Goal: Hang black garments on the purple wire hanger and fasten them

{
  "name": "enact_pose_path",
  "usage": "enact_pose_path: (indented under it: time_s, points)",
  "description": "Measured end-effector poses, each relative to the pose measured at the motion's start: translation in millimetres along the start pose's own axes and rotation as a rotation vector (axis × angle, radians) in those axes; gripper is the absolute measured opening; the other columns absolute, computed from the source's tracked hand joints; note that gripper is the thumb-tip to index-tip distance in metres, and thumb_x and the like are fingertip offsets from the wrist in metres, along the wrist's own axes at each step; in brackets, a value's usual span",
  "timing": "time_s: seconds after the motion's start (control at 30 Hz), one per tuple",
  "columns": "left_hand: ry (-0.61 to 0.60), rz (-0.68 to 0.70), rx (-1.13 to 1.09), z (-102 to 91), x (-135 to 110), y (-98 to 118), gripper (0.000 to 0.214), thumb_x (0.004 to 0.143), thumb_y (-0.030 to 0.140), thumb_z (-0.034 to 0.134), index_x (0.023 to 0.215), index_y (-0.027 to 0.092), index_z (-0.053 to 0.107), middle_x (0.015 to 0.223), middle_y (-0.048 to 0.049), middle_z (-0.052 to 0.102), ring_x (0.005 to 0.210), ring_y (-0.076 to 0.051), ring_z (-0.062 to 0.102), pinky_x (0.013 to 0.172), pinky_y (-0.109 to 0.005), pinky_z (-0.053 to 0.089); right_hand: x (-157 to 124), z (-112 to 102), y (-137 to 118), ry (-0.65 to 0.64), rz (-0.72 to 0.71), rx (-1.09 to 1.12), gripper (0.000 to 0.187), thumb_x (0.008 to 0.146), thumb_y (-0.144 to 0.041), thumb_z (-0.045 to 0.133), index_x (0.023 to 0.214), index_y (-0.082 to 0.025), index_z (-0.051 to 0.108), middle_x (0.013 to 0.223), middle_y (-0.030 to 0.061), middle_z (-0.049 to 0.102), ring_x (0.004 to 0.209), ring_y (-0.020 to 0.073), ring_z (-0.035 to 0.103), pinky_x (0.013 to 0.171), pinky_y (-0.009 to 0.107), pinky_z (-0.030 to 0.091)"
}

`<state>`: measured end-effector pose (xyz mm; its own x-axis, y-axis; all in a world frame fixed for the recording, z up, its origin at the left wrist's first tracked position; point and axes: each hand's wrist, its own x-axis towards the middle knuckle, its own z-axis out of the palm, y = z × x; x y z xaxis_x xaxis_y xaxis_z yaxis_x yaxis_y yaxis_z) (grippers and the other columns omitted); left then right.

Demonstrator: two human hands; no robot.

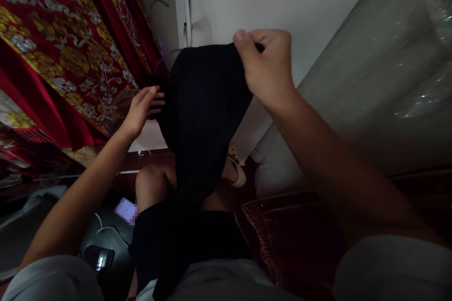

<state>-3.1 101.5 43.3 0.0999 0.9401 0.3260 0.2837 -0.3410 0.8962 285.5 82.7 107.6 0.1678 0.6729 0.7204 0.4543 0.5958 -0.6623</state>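
A black or very dark navy piece of cloth [208,99], perhaps a garment, hangs in front of me and drapes down between my knees. My right hand [266,63] is closed on its upper right edge, thumb on top, pulling that edge up. On the opposite side, my left hand [143,106] lies against the cloth's left edge with fingers stretched and slightly apart. Folds in the cloth are too dark to make out, and its lower end merges with my dark shorts [151,230].
Red curtain-like fabric with gold and silver patterns [88,51] hangs at left. A plastic-covered pale bulk [360,84] stands at right. A lit phone [126,210], a white cable [111,229] and a dark shiny device [99,259] lie at lower left. A cream clog [240,176] is on my foot.
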Motion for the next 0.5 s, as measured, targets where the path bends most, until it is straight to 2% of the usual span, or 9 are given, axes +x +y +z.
enact_pose_path:
  time_s: [0.07, 0.17, 0.27, 0.33, 0.37, 0.43, 0.47, 0.5]
  points:
    - [-0.02, 0.002, -0.01, -0.1, 6, 3, 0.055, 0.099, 0.066, 0.052, 0.131, 0.022, 0.057, 0.128, -0.0152, 0.067, 0.11, -0.026, 0.071, 0.085, -0.039, 0.061, -1, 12, -4, -0.04, -0.019, 0.093, 0.036, 0.102, -0.015, 0.059, 0.067, -0.019, 0.052, 0.065, -0.0027, 0.047, 0.069, 0.0105, 0.048, 0.073, 0.025, 0.042]
    - [-0.068, -0.041, -0.032, -3.8, 18, 6, 0.066, 0.097, 0.078, 0.043, 0.126, 0.02, 0.056, 0.122, -0.0169, 0.068, 0.112, -0.029, 0.07, 0.086, -0.044, 0.06, -19, 29, -4, -0.1, -0.025, 0.202, 0.02, 0.1, -0.012, 0.057, 0.081, -0.018, 0.06, 0.081, -0.0007, 0.061, 0.087, 0.0132, 0.062, 0.09, 0.028, 0.048]
    - [-0.066, -0.118, -0.117, -7.6, 23, 8, 0.056, 0.101, 0.07, 0.039, 0.112, 0.018, 0.057, 0.11, -0.0148, 0.071, 0.107, -0.027, 0.071, 0.084, -0.042, 0.06, -65, 36, -8, -0.235, -0.072, 0.229, 0.011, 0.102, -0.024, 0.054, 0.101, -0.024, 0.065, 0.096, 0.0011, 0.065, 0.096, 0.0182, 0.065, 0.095, 0.035, 0.05]
    - [-0.011, -0.174, -0.197, -8.2, 17, 11, 0.028, 0.1, 0.046, 0.052, 0.101, 0.018, 0.055, 0.105, -0.0119, 0.071, 0.099, -0.023, 0.072, 0.082, -0.036, 0.059, -102, 33, -12, -0.504, -0.127, 0.209, 0.021, 0.099, -0.028, 0.056, 0.118, -0.028, 0.065, 0.101, 0.0028, 0.067, 0.091, 0.021, 0.066, 0.09, 0.039, 0.052]
    - [0.014, -0.214, -0.231, -8.2, 12, 13, 0.015, 0.093, 0.031, 0.059, 0.098, 0.018, 0.053, 0.104, -0.0102, 0.071, 0.093, -0.019, 0.072, 0.079, -0.033, 0.059, -118, 31, -12, -0.681, -0.166, 0.215, 0.029, 0.096, -0.028, 0.06, 0.125, -0.029, 0.064, 0.105, 0.0037, 0.069, 0.088, 0.022, 0.067, 0.088, 0.04, 0.053]
    - [0.026, -0.288, -0.259, -8.5, -4, 17, 0.025, 0.073, 0.009, 0.06, 0.095, 0.018, 0.053, 0.101, -0.0075, 0.07, 0.072, -0.012, 0.067, 0.065, -0.025, 0.055, -139, 25, -5, -1.01, -0.235, 0.255, 0.047, 0.091, -0.032, 0.067, 0.137, -0.03, 0.059, 0.116, 0.0058, 0.071, 0.094, 0.0243, 0.069, 0.088, 0.042, 0.055]
    - [0.006, -0.304, -0.239, -9.3, -14, 21, 0.032, 0.065, 0.006, 0.057, 0.095, 0.018, 0.054, 0.101, -0.0069, 0.07, 0.061, -0.009, 0.061, 0.055, -0.022, 0.05, -141, 23, 4, -1.106, -0.248, 0.277, 0.053, 0.09, -0.035, 0.069, 0.141, -0.03, 0.056, 0.122, 0.0068, 0.07, 0.101, 0.0255, 0.069, 0.09, 0.042, 0.056]
    - [-0.032, -0.301, -0.195, -10.9, -24, 25, 0.036, 0.061, 0.006, 0.055, 0.095, 0.018, 0.056, 0.099, -0.0068, 0.07, 0.052, -0.007, 0.053, 0.046, -0.021, 0.042, -139, 21, 17, -1.13, -0.24, 0.285, 0.054, 0.092, -0.039, 0.069, 0.143, -0.03, 0.054, 0.127, 0.0077, 0.069, 0.109, 0.0263, 0.068, 0.095, 0.043, 0.056]
